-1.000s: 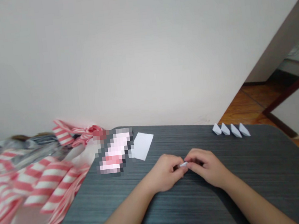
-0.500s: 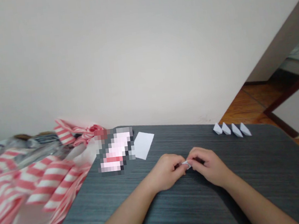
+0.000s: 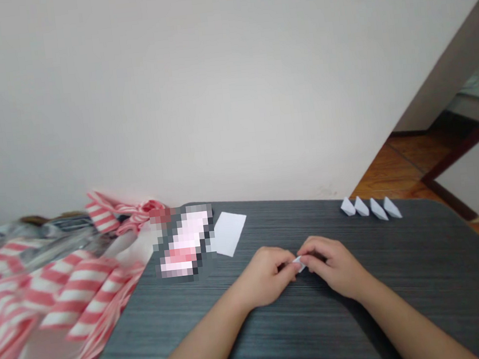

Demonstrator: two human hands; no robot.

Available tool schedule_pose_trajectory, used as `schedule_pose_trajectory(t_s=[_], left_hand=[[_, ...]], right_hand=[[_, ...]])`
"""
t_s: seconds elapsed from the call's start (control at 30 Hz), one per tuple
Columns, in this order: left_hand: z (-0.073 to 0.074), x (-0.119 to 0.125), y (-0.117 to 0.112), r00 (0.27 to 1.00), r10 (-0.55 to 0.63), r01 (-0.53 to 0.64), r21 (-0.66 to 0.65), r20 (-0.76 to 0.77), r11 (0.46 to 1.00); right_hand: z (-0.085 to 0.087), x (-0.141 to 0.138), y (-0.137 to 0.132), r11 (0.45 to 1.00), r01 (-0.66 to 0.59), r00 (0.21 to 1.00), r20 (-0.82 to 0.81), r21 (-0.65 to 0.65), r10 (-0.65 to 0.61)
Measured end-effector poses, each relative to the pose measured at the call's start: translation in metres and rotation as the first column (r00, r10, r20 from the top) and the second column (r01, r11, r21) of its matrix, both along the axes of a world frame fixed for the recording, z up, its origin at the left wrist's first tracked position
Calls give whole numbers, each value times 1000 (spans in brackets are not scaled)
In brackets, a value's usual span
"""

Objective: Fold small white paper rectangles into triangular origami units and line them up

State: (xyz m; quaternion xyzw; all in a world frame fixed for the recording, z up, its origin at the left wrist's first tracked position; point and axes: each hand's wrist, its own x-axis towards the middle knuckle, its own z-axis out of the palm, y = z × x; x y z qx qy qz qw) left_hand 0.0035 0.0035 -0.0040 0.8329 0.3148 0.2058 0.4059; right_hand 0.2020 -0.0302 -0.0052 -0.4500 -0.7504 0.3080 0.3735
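Note:
Between my fingertips, low over the middle of the dark table (image 3: 166,337), is a small piece of folded white paper (image 3: 300,263). My left hand (image 3: 268,275) pinches its left side with thumb and forefinger. From the other side, my right hand (image 3: 333,265) grips it the same way, fingers curled. Most of the paper is hidden by the fingers, so its full shape does not show. Several pointed folded white paper pieces (image 3: 361,206) stand in a row at the table's back right. A flat white paper sheet (image 3: 229,233) lies beyond my left hand.
Left of the sheet lies a pixelated pink and dark object (image 3: 186,243). Red-and-white striped cloth (image 3: 79,287) is heaped beside the table's left edge. A pale wall (image 3: 229,88) rises behind the table. Wooden floor (image 3: 397,164) shows at the right.
The folded paper shows slightly more between my fingertips. Both hands keep almost the same place and grip, and the other things stay where they were.

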Motion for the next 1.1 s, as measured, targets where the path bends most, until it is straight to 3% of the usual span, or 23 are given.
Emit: schedule_pose_trajectory(t_s=[0.23, 0.53, 0.8, 1.1], left_hand=[[-2, 0, -1, 999, 37, -36, -18, 38, 999], [6, 0, -1, 994, 93, -87, -109, 52, 990], [1, 1, -2, 987, 142, -127, -159, 81, 979], [8, 1, -2, 991, 108, -97, -130, 74, 987]], right_hand=[[1, 0, -1, 1000, 17, 998, 56, -20, -15], [-1, 1, 1, 1000, 27, 997, 71, -11, -26], [0, 0, 0, 999, 36, 995, 97, -10, -35], [2, -1, -2, 999, 20, 995, 96, -31, -17]])
